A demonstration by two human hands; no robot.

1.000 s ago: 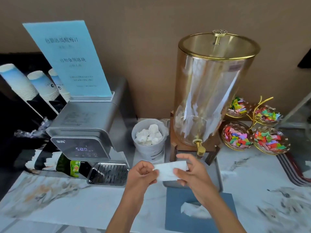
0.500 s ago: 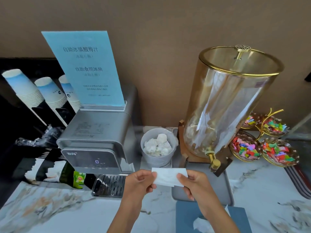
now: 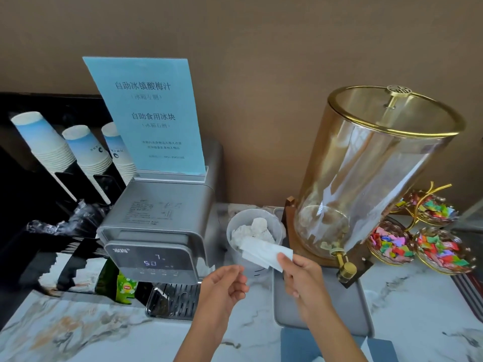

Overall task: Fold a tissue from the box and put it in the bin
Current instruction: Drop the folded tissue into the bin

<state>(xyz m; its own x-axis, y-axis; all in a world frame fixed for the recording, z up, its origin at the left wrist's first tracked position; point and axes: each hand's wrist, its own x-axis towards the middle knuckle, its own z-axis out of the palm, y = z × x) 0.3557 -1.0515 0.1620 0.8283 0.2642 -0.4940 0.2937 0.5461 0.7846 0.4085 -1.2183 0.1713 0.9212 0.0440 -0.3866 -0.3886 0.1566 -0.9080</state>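
A folded white tissue [image 3: 264, 253] is pinched by its right end in my right hand [image 3: 300, 276], and its left end reaches over the front rim of the small translucent bin [image 3: 277, 226]. The bin stands between the silver machine and the glass dispenser and holds several crumpled tissues. My left hand [image 3: 224, 288] hovers just below and left of the tissue, fingers loosely curled, holding nothing. The blue tissue box [image 3: 337, 346] shows only as a strip at the bottom edge, partly hidden by my right forearm.
A silver water machine [image 3: 159, 231] with a blue sign [image 3: 146, 116] on top stands left of the bin. A large glass dispenser [image 3: 376, 173] on a wooden stand is to the right, over a grey tray [image 3: 345, 314]. Candy dishes [image 3: 441, 246] sit far right, paper cups [image 3: 65, 147] far left.
My left hand has let go of the tissue and dropped slightly. My right hand has carried the tissue up and forward to the bin's rim. The view has shifted closer.
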